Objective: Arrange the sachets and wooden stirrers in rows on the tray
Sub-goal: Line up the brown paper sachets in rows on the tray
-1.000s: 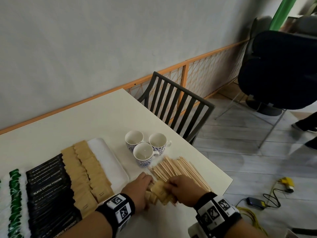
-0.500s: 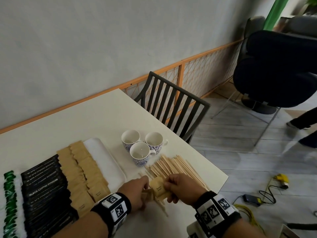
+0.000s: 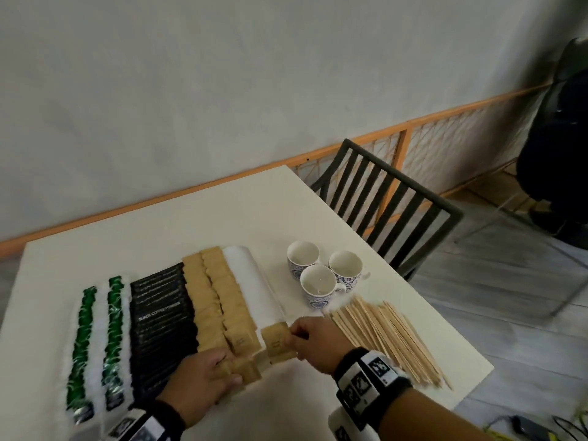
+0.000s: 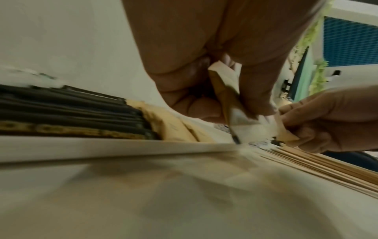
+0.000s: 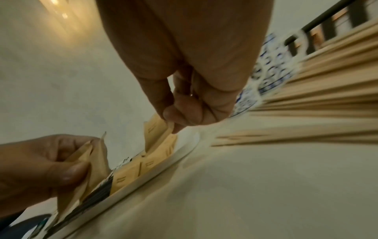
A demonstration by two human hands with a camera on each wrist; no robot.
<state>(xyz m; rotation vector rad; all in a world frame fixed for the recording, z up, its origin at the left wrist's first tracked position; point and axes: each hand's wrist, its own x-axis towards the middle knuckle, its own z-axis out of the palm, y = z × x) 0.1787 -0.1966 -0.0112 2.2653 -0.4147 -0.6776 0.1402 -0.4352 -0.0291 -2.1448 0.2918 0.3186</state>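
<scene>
Green, black and brown rows fill most of the tray [image 3: 251, 275]. My right hand [image 3: 313, 340] pinches a brown sachet [image 3: 276, 340] at the bare strip — left hand [image 3: 199, 381] grips more. Stirrers [image 3: 391, 338] remain untouched on the table.

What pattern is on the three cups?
Blue-and-white ornamental print outside, plain white inside; the cups show best in the head view.

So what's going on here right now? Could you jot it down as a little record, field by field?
Left hand: holds a few brown sachets at the tray's near edge
Right hand: pinches one brown sachet over the tray's bare strip
Tray: rows of green-and-white, black and brown sachets; right strip bare
Stirrers: loose pile on the table, right of the tray
Cups: three, beyond the stirrers
Chair: at the table's right side
</scene>
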